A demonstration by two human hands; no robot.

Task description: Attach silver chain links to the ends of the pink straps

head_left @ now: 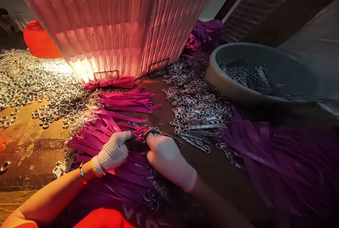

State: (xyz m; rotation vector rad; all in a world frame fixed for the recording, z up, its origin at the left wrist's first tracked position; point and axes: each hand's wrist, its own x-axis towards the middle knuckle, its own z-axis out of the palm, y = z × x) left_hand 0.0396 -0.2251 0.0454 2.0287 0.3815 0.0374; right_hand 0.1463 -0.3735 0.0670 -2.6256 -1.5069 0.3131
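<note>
My left hand (116,151), in a dotted white glove, is closed just above a spread of pink straps (99,134). Close on its right, my right hand (165,155) wears a plain pale glove and has its fingers pinched together. Between the two hands is something dark with small metal parts, too unclear to name. More pink straps (127,100) lie in bundles beyond my hands, with metal rings along their left ends. Metal clasps (197,111) are heaped to the right of these bundles.
Many metal rings (63,86) cover the left of the table (34,146). Tall ribbed clear panels (106,26) stand at the back, beside an orange-red object (41,40). A grey basin (238,92) holds metal clasps at right, with purple straps (286,164) before it.
</note>
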